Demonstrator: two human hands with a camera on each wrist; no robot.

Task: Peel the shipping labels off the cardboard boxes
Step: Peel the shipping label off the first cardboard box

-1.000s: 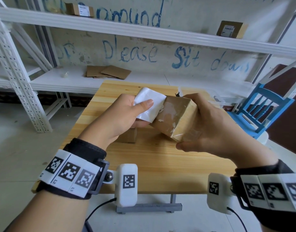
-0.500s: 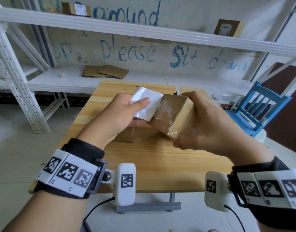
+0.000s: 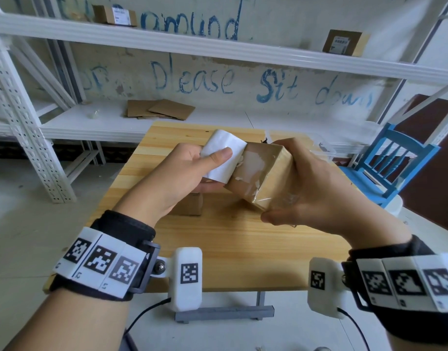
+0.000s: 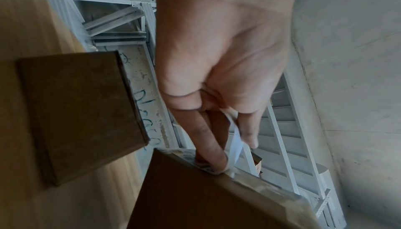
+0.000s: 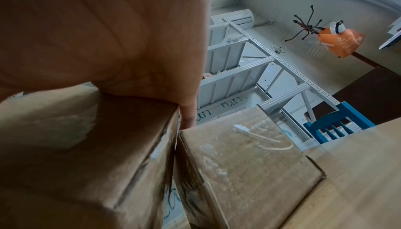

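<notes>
Holding the box (image 3: 262,178) up over the table (image 3: 243,244) near the middle of the frame, the right hand (image 3: 316,188) had its grip wrapped around the box's right end, thumb underneath. Left hand (image 3: 177,178) pinched the white label (image 3: 222,158) between thumb and fingers, grip tight on the paper; the label was mostly lifted, curling up off the box's left side but still stuck along one edge. You could see white torn bits left on the bare cardboard face. A second small box (image 3: 190,203) sat on the table just below the left hand. Two more labelled boxes were up on the top shelf (image 3: 217,49), upper left and upper right.
</notes>
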